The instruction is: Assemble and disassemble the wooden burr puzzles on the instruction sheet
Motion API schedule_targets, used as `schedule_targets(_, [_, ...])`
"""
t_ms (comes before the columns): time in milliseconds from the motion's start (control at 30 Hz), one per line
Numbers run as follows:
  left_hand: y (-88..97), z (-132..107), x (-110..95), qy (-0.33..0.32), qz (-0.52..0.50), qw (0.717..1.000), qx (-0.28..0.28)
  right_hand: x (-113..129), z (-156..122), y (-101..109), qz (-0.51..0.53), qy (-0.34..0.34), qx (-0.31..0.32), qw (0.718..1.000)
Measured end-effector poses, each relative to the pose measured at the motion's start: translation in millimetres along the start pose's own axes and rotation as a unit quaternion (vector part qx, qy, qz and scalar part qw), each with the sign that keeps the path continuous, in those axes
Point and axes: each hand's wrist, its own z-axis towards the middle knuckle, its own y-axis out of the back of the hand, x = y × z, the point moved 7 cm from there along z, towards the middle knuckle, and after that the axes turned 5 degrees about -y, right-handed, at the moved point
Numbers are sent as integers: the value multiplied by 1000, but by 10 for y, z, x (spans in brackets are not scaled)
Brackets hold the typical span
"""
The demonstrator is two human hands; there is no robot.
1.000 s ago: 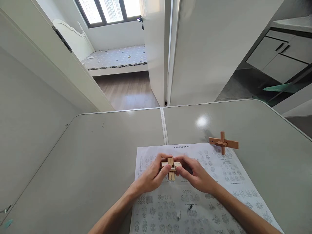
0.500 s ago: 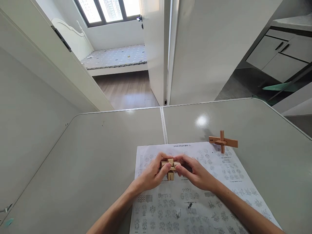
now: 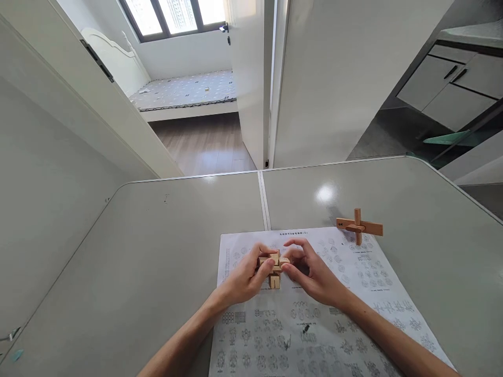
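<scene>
1. Left hand [image 3: 251, 277]: grasping the wooden puzzle [image 3: 276, 269] by its left side, thumb across the near face, fingers round the back. Much the same hold as half a second ago.
2. Right hand [image 3: 314, 275]: main change. Before, we saw its index finger lying along the far side of the puzzle; now that finger is raised and arched clear. Thumb and a curled finger pinch the right bar end.
3. Puzzle: between both hands, above the paper sheet [image 3: 283, 305], near the middle of its upper half. Can't tell whether its underside touches the sheet. More of its back blocks shows now that the finger is up; the lower block still points toward us.
4. Wooden cross [image 3: 358, 228]: upright on the sheet's far right corner, partly over the table [image 3: 188, 262], well apart from the hands. Same spot on the sheet as before; we see only a slight whole-view shift.
5. Writing: the cross's flat bar carries a dark mark, likely a "2" turned sideways. The sheet has a heading line along its far edge plus rows of small line drawings with captions; we find the print too small to read. Small mark on the puzzle's lower block, also unreadable.
</scene>
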Motion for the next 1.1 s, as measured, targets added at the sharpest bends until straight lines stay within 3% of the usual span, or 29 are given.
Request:
schedule_targets(467, [-8,-27,31,4,-37,999,-4,47,17,-19,8,-3,14,1000])
schedule_targets(700, [25,-12,-18,4,2,1000,-16,44,-6,-15,-38,11,3,999])
schedule_targets(900, [-2,-3,-26,0,-29,1000,-5,69,-19,-6,-78,17,-14,997])
schedule_targets(1100, [-19,-9,-39,-14,-25,1000,3,95,-13,-7,-53,24,1,998])
